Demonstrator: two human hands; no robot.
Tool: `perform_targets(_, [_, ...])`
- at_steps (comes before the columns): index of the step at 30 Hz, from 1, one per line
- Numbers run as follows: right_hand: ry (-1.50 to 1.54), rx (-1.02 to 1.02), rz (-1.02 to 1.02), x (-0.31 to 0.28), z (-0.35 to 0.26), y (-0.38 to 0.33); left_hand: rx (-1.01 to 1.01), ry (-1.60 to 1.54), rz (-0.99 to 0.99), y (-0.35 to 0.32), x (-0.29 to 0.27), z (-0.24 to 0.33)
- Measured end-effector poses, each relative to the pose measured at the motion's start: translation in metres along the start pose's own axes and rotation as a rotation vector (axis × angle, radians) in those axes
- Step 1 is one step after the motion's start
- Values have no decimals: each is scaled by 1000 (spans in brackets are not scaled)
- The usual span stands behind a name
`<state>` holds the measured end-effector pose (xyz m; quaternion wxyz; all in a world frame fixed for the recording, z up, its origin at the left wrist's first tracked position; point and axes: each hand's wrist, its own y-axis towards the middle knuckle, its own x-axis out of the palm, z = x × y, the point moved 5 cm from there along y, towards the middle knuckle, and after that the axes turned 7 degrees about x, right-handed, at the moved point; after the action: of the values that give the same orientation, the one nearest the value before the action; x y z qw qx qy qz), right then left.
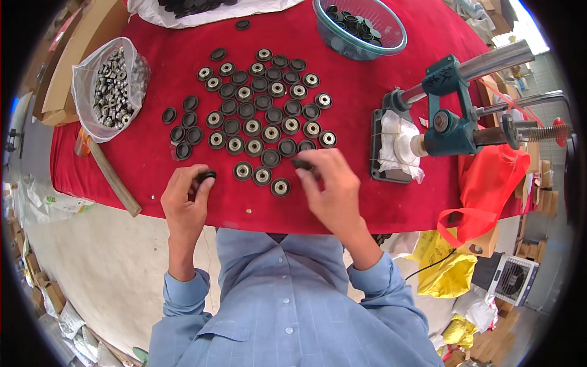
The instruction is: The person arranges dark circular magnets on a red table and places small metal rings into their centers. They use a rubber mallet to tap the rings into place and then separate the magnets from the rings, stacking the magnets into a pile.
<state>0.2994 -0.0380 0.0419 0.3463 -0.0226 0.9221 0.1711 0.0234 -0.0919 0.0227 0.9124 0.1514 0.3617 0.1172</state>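
Here left hand (185, 194), right hand (333, 186) pinch black discs (206, 176).

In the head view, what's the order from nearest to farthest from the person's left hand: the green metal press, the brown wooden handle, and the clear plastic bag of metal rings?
From the left hand:
1. Brown wooden handle, just to its left.
2. Clear plastic bag of metal rings, farther up on the left.
3. Green metal press, well over to the right.

The left hand (185, 197) partly hides a black disc (208, 175), the right hand (333, 186) another disc (300, 163), and the upper edge crops a white sheet (147, 12).
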Motion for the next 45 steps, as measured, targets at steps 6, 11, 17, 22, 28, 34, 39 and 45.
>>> perform_targets(6, [-31, 26, 129, -24, 23, -11, -21, -198, 99, -2, 18, 9])
perform_targets(11, [-60, -141, 154, -12, 16, -12, 189, -96, 130, 10, 31, 32])
perform_targets(17, [-175, -196, 119, -8, 8, -16, 218, -61, 132, 10, 33, 36])
perform_targets(22, [-121, -177, 77, -7, 10, -8, 217, -33, 128, 8, 30, 37])
perform_targets(28, [-208, -248, 37, -3, 13, -19, 234, -8, 123, 6, 27, 39])
perform_targets(34, [-378, -248, -8, 0, 9, -40, 194, -53, 108, 1, 31, 38])
perform_targets(39, [-459, -222, -31, 1, 3, -44, 223, -52, 91, 0, 37, 38])
perform_targets(45, [-380, -180, 4, 2, 9, -44, 221, 1, 19, 0, 43, 38])
